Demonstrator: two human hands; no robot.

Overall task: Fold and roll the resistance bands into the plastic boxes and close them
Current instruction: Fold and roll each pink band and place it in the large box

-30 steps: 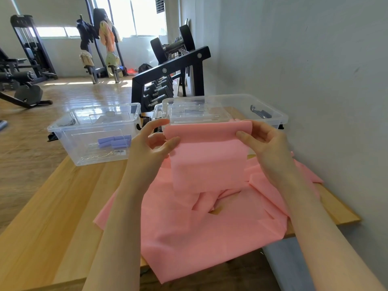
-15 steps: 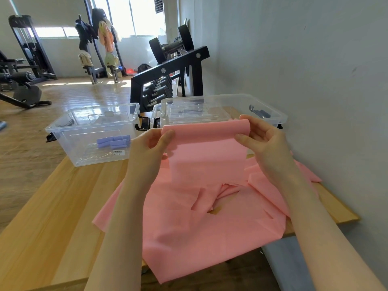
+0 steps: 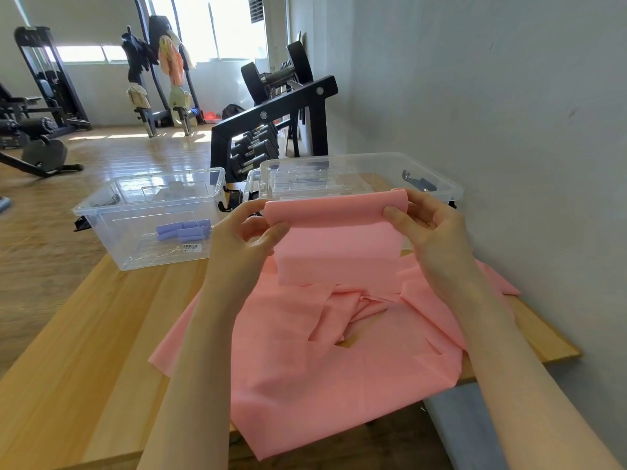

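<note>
A wide pink resistance band is lifted above the wooden table, its top edge folded over into a roll. My left hand pinches the left end of that fold and my right hand pinches the right end. The rest of the band lies crumpled on the table and hangs over the near edge. Behind it stand two clear plastic boxes: the left box holds rolled purple bands, the right box has clear lids stacked on it.
The wooden table ends close to a grey wall on the right. A black dumbbell rack stands behind the boxes. Gym machines and wooden floor fill the far left.
Both hands have turned the folded top edge of the pink band a little further, and more of the band has been drawn up off the table.
</note>
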